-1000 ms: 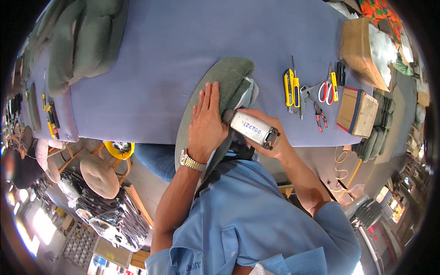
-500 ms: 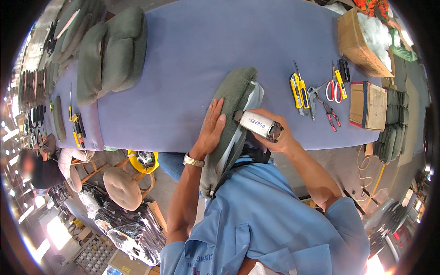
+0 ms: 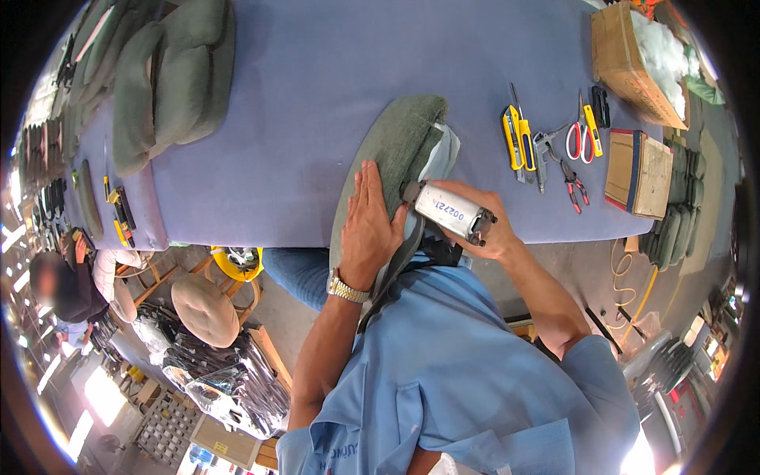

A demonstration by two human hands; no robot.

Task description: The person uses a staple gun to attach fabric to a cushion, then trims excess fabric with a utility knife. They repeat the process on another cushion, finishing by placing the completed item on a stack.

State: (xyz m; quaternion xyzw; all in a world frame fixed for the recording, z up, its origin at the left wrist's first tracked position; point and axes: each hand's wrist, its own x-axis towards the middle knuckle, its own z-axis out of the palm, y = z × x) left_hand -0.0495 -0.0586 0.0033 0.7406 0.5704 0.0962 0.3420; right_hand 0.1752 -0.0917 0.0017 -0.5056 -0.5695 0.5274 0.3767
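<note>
A dark green upholstered cushion (image 3: 381, 141) stands on its edge across the table's front edge, its white lining (image 3: 440, 154) and loose fabric facing right. Flat against its green face lies my left hand (image 3: 367, 229), fingers stretched out and the thumb near the seam. My right hand (image 3: 484, 212) is wrapped round a silver staple gun (image 3: 447, 210), most of its grip hidden by the hand. The gun's dark nose touches or nearly touches the cushion's open side, just by my left thumb.
Right of the cushion lie yellow cutters (image 3: 518, 142), an air blow gun (image 3: 541, 158), red-handled scissors (image 3: 582, 138) and pliers (image 3: 574, 186). Beyond are a carton of white stuffing (image 3: 625, 63) and a smaller box (image 3: 640, 174). Green cushions (image 3: 178, 79) are piled at left; a co-worker (image 3: 71, 281) sits far left.
My left hand has slid along the cushion, its thumb now closer to the staple gun's nose. The cushion's green face is turned more upward. The whole view has shifted slightly.
</note>
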